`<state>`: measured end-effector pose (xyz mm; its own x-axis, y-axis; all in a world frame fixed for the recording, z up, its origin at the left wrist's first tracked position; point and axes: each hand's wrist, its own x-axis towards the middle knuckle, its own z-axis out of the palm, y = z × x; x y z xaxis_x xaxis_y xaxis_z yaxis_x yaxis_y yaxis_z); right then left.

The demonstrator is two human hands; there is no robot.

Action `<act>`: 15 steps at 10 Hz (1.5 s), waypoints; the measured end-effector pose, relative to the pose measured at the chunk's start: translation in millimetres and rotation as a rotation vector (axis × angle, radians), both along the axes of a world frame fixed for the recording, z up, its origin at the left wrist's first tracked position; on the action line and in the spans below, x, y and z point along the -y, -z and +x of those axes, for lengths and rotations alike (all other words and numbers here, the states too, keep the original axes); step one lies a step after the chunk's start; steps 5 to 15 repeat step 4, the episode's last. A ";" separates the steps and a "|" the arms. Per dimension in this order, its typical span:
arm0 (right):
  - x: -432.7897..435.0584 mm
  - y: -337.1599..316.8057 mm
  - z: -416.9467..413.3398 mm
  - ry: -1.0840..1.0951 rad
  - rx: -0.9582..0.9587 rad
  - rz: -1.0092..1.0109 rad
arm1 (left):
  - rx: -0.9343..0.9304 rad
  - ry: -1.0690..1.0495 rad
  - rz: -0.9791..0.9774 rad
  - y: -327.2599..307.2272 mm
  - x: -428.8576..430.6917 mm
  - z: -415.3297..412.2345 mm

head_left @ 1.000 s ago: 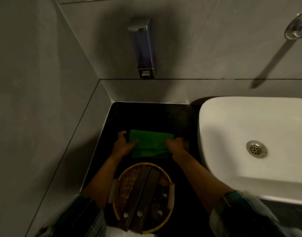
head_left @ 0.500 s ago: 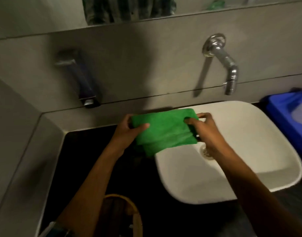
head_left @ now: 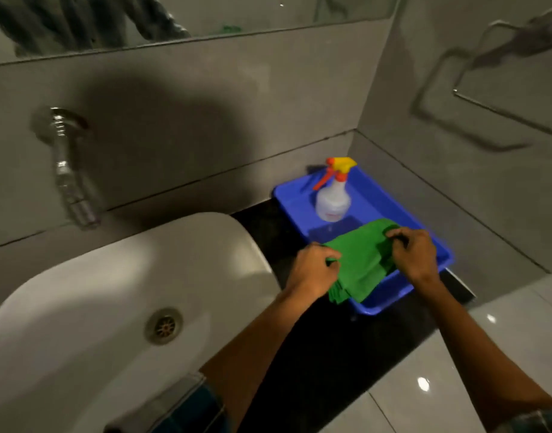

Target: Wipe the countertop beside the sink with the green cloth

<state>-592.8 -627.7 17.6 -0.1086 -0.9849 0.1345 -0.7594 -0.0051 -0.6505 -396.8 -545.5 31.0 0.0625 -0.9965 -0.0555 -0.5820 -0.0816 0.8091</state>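
- On the far left the tap [head_left: 69, 170] comes out of the wall over the sink [head_left: 90, 295], so water drops straight to the drain [head_left: 164, 326]; neither is in use here.
- Between sink and tray runs the dark table [head_left: 330, 345], the strip we judge we are meant to wipe; the cloth is not on it.
- Our left hand [head_left: 315, 270] has its fingers closed on the near-left edge of the cloth [head_left: 362, 260], pinching it.
- The cloth is folded and hangs over the near rim of the tray [head_left: 390, 295], part inside, part draped outside, touching the rim.
- Our right hand [head_left: 415, 254] grips the cloth's far-right edge, fingers curled shut; two hands keep the folds together.
- The bottle [head_left: 334, 198] stands upright at the back of the tray, clear of the cloth, kept there with the cleaning things.
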 end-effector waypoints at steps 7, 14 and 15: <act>36.7 64.7 -45.5 -0.214 -0.740 0.267 | 0.799 0.210 -0.130 34.2 27.9 -11.2; 36.7 64.7 -45.5 -0.214 -0.740 0.267 | 0.799 0.210 -0.130 34.2 27.9 -11.2; 36.7 64.7 -45.5 -0.214 -0.740 0.267 | 0.799 0.210 -0.130 34.2 27.9 -11.2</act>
